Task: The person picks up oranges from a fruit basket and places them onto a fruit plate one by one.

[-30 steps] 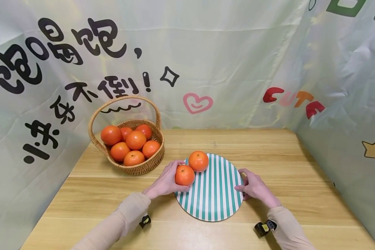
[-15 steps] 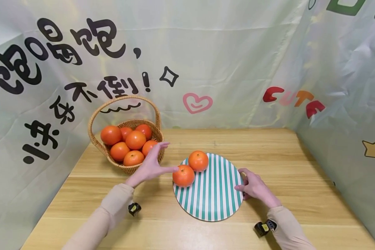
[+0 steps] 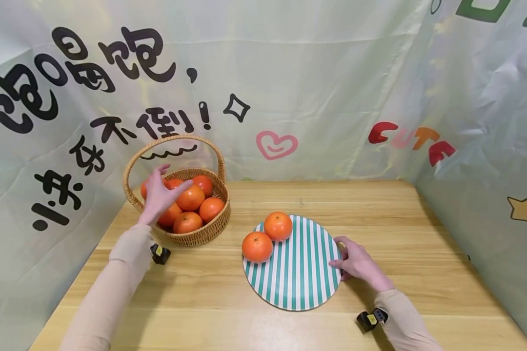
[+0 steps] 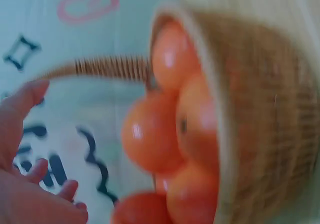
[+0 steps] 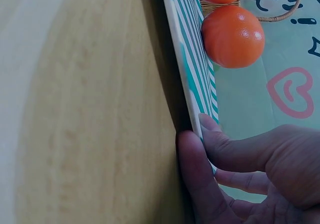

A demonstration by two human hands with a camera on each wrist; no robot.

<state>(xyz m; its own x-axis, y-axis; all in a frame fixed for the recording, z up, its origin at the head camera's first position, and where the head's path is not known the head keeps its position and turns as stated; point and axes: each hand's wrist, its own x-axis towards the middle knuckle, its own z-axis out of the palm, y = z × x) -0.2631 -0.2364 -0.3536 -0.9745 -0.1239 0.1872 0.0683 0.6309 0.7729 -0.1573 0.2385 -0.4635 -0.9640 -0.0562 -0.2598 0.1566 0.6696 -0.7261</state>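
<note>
My left hand [image 3: 158, 197] hovers over the left side of a wicker basket [image 3: 204, 238], thumb and fingers spread, with nothing in its grasp. Several oranges [image 3: 211, 210] fill the basket; the hand hides part of those on the left. In the blurred left wrist view, the fruit [image 4: 155, 134] lies apart from the fingers. A round plate with green and white stripes [image 3: 298, 273] lies on the table, bearing a front orange [image 3: 257, 247] and a back orange [image 3: 278, 226] at its left edge. My right hand [image 3: 357, 261] pinches the plate's right rim between thumb and fingers.
The basket's tall arched handle [image 3: 175, 138] rises around the left hand's working area. A printed cloth [image 3: 325, 97] encloses the wooden table [image 3: 377, 209] at the back and sides. A black wrist camera [image 3: 367, 321] sits under the right wrist.
My left hand has let go of the front orange on the plate and moved left and away, over the basket. That orange shifted slightly left. The right hand keeps its hold on the rim.
</note>
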